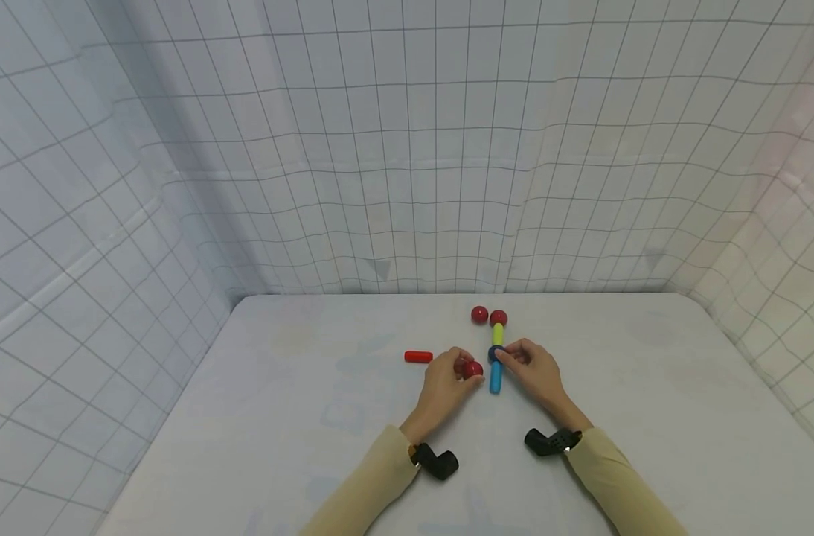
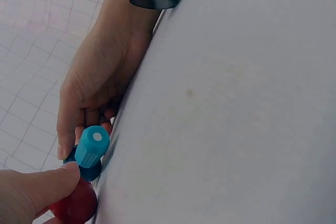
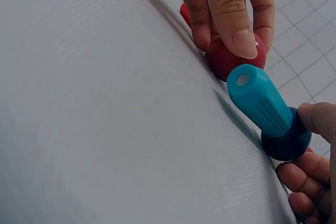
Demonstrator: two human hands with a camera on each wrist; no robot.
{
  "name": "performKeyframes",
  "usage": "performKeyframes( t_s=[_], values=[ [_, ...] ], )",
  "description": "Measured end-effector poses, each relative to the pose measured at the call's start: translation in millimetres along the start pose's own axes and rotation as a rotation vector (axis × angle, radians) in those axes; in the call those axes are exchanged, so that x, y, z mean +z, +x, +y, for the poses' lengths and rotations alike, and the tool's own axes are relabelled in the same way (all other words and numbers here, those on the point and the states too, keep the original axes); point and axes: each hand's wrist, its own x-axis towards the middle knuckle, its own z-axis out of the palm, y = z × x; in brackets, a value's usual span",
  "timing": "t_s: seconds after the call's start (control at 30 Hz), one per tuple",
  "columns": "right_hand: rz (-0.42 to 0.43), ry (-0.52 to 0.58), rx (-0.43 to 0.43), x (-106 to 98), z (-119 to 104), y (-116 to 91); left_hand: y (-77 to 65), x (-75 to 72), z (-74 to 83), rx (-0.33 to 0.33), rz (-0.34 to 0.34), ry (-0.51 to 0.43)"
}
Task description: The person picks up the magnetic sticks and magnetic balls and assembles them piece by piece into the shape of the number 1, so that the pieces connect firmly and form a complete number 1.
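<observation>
Between thumb and fingers my left hand (image 1: 442, 387) holds a glossy red ball (image 1: 473, 370), just left of a joined line of toy pieces. My right hand (image 1: 541, 378) pinches the dark blue ball (image 3: 286, 141) in that line. A light blue rod (image 1: 495, 378) with a pale dot on its end sticks out from this ball towards me. On the far side, a yellow-green rod (image 1: 498, 335) runs from the dark blue ball to another red ball (image 1: 498, 318). In the right wrist view, the light blue rod's end partly overlaps the left hand's ball; whether they touch I cannot tell.
A loose red rod (image 1: 418, 356) lies to the left of my left hand. Beside the line's far end sits one more red ball (image 1: 479, 314). The white table (image 1: 300, 432) meets a grid-patterned curtain (image 1: 407, 186) at the back and sides.
</observation>
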Motion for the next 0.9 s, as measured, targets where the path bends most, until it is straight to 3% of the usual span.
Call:
performKeyframes(
  t_s=[0.9],
  values=[
    [0.007,-0.006,-0.005,-0.3,0.2,-0.5,-16.7,2.9,1.3,-0.019,-0.045,-0.133]
  ],
)
